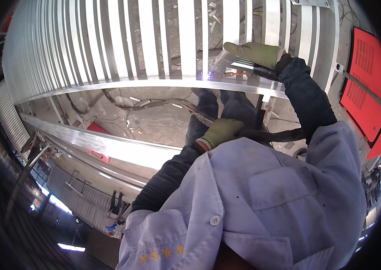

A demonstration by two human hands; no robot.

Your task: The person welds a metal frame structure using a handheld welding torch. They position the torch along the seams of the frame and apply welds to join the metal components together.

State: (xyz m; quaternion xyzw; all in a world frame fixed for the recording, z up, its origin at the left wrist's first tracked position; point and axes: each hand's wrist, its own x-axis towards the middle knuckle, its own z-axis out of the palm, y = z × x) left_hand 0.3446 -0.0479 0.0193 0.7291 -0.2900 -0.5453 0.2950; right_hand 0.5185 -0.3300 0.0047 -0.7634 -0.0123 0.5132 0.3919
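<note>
My right hand [259,54], in a green glove, is closed around a welding torch [264,72], whose dark handle shows below the glove and wrist. An orange neck with a brass-coloured tip [229,74] lies at the torch's front. A grey, angled piece [223,60] shows under the fingertips; its kind is unclear. Left of it a bright violet-white arc [206,76] glows where a slat meets the edge rail of a slatted metal panel [150,83]. Close to my body, my gloved left hand [223,132] is wrapped around a thick dark cable [276,135].
A long metal beam [109,143] runs on the near left. Cables [132,105] and scraps lie on the floor. Red vented equipment [365,85] stands at the right, and a red object [98,130] lies under the beam. Another person [111,221] is far off at lower left.
</note>
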